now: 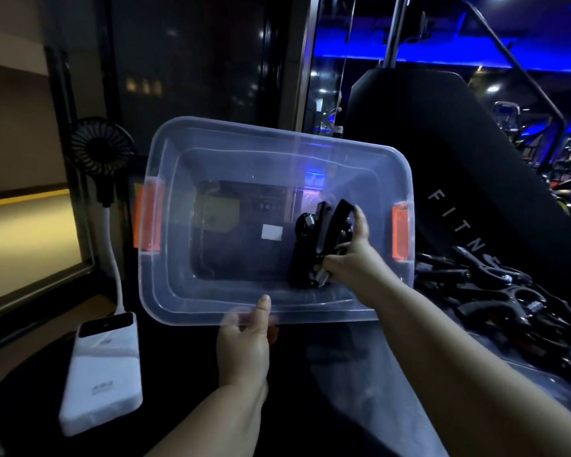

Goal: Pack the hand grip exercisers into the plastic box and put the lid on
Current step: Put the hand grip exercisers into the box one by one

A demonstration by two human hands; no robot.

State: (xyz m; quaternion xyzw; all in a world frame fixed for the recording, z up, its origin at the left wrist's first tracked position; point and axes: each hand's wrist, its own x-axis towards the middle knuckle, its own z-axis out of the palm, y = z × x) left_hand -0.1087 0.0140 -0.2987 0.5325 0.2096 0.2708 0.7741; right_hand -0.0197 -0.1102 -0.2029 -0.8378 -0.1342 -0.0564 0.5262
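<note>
Left of left grip (244, 341): power bank (103, 371), fan (101, 150). The left grip pinches the near rim of the box (277, 133), thumb on top. Box: lidless, tilted, apparently two exercisers (305, 245) inside. Right grip (350, 258): inside box, curled round one of them. Right of it: pile (495, 291) of unpacked exercisers. Status: early; most packing and lid outstanding.

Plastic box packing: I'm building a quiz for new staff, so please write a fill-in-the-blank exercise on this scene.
1. The left hand grips the near rim of the clear plastic box, whose two end latches are ____ in colour.
2. The right hand holds black hand grip exercisers ____ the box.
3. The white power bank lies to the ____ of the box.
Missing words: orange; inside; left.
</note>
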